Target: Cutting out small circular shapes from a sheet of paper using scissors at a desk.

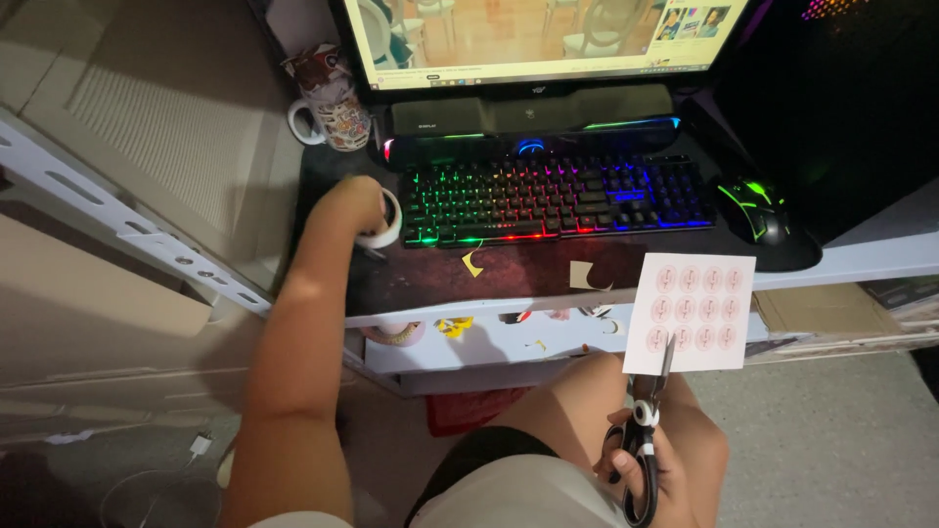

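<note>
So the left hand (357, 203) is reached out to the far left part of the table (548, 269), fingers wrapped around a white tape roll (383, 219) that sits right beside the left end of the keyboard (556, 196). The right hand (653, 467) is down near the lap, clenched around the handles of black scissors (641, 445), blades pointing up and away. The blade tips overlap the near edge of a white sticker sheet (693, 311) with rows of round pinkish stickers, which hangs over the near right edge of the table. Can't tell if the blades are actually biting the sheet or just in front of it. The two hands are well apart, the tape far left, the sheet and scissors near right

The table top is dark, with a few paper scraps on it, a yellow scrap (472, 262) and a pale scrap (586, 277) just near of the keyboard. The keyboard is lit up in rainbow colours, a black mouse (758, 210) with green glow to its right, a monitor (543, 39) at the far side, and a sticker-covered mug (333, 103) at the far left. Under the top there's a pale shelf (509, 337) with more scraps. The room is dim, a pale floor on the right, a white cable (186, 460) on the floor at the near left
</note>
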